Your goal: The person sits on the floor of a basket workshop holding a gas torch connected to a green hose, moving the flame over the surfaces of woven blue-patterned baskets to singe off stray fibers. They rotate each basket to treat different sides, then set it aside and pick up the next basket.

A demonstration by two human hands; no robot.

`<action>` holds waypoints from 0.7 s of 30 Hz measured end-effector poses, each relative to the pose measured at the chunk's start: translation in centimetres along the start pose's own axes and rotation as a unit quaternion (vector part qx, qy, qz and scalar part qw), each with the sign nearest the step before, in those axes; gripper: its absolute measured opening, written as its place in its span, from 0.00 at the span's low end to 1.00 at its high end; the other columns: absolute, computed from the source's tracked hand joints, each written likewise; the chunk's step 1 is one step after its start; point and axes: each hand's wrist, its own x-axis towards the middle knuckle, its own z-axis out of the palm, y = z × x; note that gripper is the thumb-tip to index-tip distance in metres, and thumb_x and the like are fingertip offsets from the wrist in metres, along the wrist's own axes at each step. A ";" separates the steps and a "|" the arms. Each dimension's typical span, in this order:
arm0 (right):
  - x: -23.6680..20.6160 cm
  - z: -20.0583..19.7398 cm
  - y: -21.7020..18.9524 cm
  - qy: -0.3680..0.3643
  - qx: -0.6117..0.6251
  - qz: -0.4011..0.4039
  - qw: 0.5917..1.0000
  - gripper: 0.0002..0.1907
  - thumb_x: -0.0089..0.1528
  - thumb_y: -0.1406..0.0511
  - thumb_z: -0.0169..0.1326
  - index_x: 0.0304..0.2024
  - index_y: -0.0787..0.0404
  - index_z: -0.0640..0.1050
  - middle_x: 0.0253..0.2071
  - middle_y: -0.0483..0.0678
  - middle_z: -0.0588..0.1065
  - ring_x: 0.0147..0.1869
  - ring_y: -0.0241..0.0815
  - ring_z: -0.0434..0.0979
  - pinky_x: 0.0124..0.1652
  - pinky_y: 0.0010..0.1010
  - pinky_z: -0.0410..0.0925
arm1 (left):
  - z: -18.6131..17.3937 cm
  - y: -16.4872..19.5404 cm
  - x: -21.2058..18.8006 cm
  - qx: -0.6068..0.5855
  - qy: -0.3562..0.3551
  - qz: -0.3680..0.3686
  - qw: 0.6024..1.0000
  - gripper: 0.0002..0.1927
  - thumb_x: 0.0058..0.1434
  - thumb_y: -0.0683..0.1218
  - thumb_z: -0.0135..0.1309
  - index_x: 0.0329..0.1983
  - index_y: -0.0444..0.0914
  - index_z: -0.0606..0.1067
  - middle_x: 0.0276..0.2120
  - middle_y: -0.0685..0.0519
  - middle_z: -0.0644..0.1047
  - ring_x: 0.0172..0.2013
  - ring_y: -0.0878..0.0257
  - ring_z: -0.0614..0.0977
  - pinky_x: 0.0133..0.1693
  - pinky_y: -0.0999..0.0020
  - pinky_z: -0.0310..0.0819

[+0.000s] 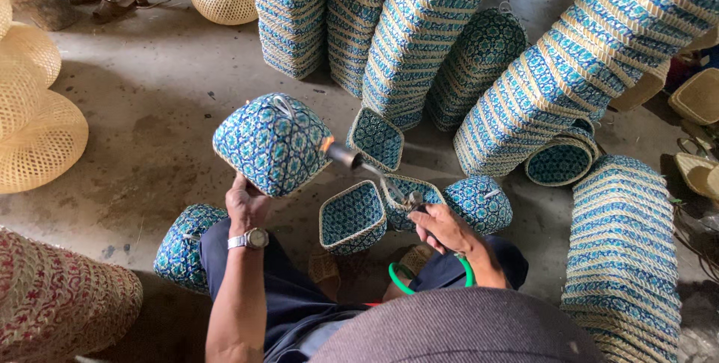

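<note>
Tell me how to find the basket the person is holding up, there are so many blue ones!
Start at the tall stacks of blue woven baskets leaning across the top, then look down to the bare concrete floor before them. The held basket is raised on the left hand. Unlike its neighbours, it is off the floor, and the torch in the right hand flames against its side.

A bare grey concrete floor carries the stock. Beyond the left grip, tall nested stacks of blue woven baskets lean together. Near the right grip lie open blue baskets and a domed blue lid. Another blue basket sits just outside the left grip. Pale natural woven shades and a red patterned basket lie farther out on that side.
</note>
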 end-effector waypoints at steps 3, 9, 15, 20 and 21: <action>-0.1 -0.9 0.6 -0.014 0.004 -0.016 1.000 0.22 0.67 0.54 0.52 0.28 0.66 0.74 0.19 0.46 0.70 0.16 0.32 0.66 0.14 0.25 0.61 | 0.9 0.9 -0.7 0.086 -0.097 0.039 0.991 0.17 0.74 0.44 0.42 0.59 0.28 0.72 0.54 0.45 0.79 0.55 0.55 0.80 0.60 0.56 0.73; -0.9 -1.4 0.8 -0.042 0.047 -0.029 0.998 0.17 0.65 0.54 0.51 0.34 0.61 0.77 0.20 0.44 0.71 0.16 0.30 0.68 0.15 0.24 0.63 | 2.0 2.8 -0.2 0.209 -0.140 0.074 0.965 0.16 0.77 0.43 0.42 0.59 0.28 0.72 0.50 0.47 0.80 0.48 0.60 0.82 0.54 0.62 0.76; -1.0 -1.8 0.0 0.040 0.020 0.012 0.999 0.22 0.66 0.55 0.53 0.26 0.65 0.74 0.17 0.44 0.70 0.14 0.32 0.65 0.13 0.25 0.61 | 2.0 5.1 0.9 0.279 -0.185 0.097 0.937 0.14 0.79 0.42 0.49 0.61 0.27 0.76 0.42 0.54 0.78 0.38 0.70 0.76 0.42 0.75 0.71; -1.0 -3.4 -3.5 0.047 -0.025 -0.047 0.997 0.21 0.67 0.56 0.51 0.25 0.64 0.73 0.15 0.43 0.69 0.13 0.31 0.65 0.14 0.24 0.61 | 2.6 4.4 0.8 0.390 -0.134 0.089 0.907 0.14 0.70 0.43 0.52 0.54 0.30 0.77 0.35 0.59 0.79 0.30 0.75 0.74 0.31 0.81 0.66; -0.6 -3.2 -4.5 0.062 -0.053 -0.041 0.996 0.21 0.67 0.56 0.51 0.25 0.64 0.73 0.15 0.44 0.69 0.14 0.32 0.66 0.14 0.24 0.61 | 2.7 3.6 0.8 0.411 -0.121 0.090 0.899 0.14 0.70 0.43 0.54 0.54 0.30 0.77 0.33 0.60 0.78 0.27 0.75 0.72 0.28 0.81 0.62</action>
